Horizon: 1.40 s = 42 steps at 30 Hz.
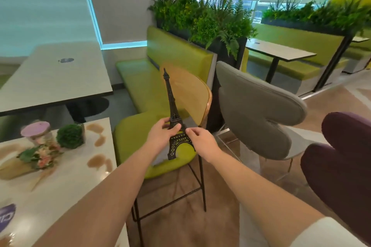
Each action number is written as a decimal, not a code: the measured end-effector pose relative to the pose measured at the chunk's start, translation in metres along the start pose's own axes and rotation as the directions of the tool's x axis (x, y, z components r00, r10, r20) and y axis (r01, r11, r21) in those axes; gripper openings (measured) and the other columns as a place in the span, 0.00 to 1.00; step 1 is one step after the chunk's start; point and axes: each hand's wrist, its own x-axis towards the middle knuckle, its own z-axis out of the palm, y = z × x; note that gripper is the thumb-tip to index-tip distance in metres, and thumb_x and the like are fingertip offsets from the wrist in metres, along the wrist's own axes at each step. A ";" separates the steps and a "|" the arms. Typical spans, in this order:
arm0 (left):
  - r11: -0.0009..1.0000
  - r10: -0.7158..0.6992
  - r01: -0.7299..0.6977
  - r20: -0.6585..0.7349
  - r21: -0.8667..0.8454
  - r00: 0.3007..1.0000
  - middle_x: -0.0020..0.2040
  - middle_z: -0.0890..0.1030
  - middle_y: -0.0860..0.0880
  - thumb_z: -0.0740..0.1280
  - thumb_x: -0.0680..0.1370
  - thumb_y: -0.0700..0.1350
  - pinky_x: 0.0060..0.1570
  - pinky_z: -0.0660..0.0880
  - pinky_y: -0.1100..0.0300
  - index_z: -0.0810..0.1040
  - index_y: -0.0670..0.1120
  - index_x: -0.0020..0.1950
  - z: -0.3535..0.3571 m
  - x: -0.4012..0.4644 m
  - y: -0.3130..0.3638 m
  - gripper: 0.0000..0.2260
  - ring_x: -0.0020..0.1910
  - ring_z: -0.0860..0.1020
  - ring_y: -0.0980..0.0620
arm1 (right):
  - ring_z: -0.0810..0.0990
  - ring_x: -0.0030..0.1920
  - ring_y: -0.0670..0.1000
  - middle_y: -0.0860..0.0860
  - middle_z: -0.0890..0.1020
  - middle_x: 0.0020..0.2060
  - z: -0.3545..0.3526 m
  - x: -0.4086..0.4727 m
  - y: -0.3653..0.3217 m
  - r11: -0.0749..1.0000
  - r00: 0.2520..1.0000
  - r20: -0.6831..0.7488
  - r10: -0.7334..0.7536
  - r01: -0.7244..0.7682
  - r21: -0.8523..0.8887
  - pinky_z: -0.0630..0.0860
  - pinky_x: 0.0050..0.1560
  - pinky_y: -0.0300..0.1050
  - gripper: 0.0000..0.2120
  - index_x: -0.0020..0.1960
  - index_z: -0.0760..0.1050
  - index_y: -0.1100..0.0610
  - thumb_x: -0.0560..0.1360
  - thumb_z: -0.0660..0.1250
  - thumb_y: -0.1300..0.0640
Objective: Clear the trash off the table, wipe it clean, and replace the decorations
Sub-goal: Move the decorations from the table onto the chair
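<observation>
Worktop (66, 182) at lower left: pale surface carrying several brown smears, one patch near its right edge and more toward the far corner. Green-seated chair (140, 126) stands just beside the worktop's right edge, wooden back toward the green bench; black thin metal legs. Grey chair (259, 112) to the right of it, dark purple chair (345, 162) at the far right edge of view. On the worktop, far-left group: wooden board (12, 168) with a flower bunch (40, 156) lying on it; behind that a jar with a lilac lid (36, 131), upright; just right of the jar a round green topiary ball (70, 136). A dark round sticker or disc shows at the lower-left edge, too cropped to read. Eiffel Tower model (174, 118): black metal lattice, upright with a slight lean, positioned over the green chair seat, off the worktop; cannot tell whether its feet touch the seat. Left hand (162, 133) grips the tower at mid-height, fingers curled round the waist section. Right hand (200, 139) pinches the tower's right leg just below that, thumb and forefinger closed on the lattice. Both forearms extended forward, bare.
</observation>
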 end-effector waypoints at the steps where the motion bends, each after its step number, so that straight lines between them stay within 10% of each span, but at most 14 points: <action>1: 1.000 -0.001 0.001 -0.029 0.019 1.000 0.58 0.79 0.47 0.71 0.76 0.48 0.53 0.73 0.57 0.73 0.46 0.66 0.000 0.002 0.000 0.20 0.55 0.79 0.48 | 0.77 0.60 0.55 0.52 0.82 0.58 0.003 0.006 0.001 1.000 0.999 0.037 0.000 0.001 -0.009 0.72 0.62 0.52 0.19 0.63 0.78 0.52 0.81 0.59 0.43; 18: 0.991 -0.091 0.104 -0.140 0.086 0.986 0.63 0.77 0.44 0.73 0.74 0.48 0.63 0.74 0.47 0.72 0.49 0.70 -0.048 0.125 -0.017 0.25 0.61 0.76 0.47 | 0.75 0.63 0.56 0.57 0.78 0.64 0.073 0.155 -0.024 0.970 0.965 0.240 0.109 -0.156 0.188 0.70 0.62 0.46 0.16 0.68 0.72 0.60 0.83 0.58 0.57; 26: 0.981 -0.165 0.180 -0.170 0.078 0.971 0.63 0.76 0.46 0.71 0.77 0.43 0.63 0.73 0.51 0.69 0.47 0.73 -0.057 0.191 -0.032 0.25 0.59 0.76 0.49 | 0.74 0.42 0.54 0.57 0.78 0.48 0.104 0.236 -0.034 0.963 0.902 0.400 0.161 -0.232 0.137 0.67 0.33 0.41 0.15 0.63 0.77 0.64 0.81 0.58 0.64; 34: 0.973 -0.203 0.222 -0.226 0.060 0.953 0.66 0.77 0.47 0.71 0.76 0.43 0.64 0.73 0.48 0.71 0.49 0.72 -0.059 0.246 -0.052 0.25 0.64 0.75 0.48 | 0.70 0.33 0.49 0.50 0.72 0.34 0.127 0.299 -0.034 0.934 0.852 0.465 0.239 -0.332 0.128 0.67 0.30 0.38 0.17 0.66 0.74 0.62 0.81 0.55 0.67; 42: 0.953 -0.291 0.302 -0.172 0.035 0.941 0.63 0.78 0.49 0.71 0.76 0.42 0.57 0.77 0.54 0.70 0.51 0.72 -0.062 0.309 -0.080 0.25 0.58 0.77 0.51 | 0.75 0.41 0.53 0.58 0.80 0.53 0.147 0.355 -0.016 0.915 0.832 0.472 0.291 -0.387 0.118 0.67 0.33 0.38 0.17 0.68 0.73 0.58 0.81 0.57 0.65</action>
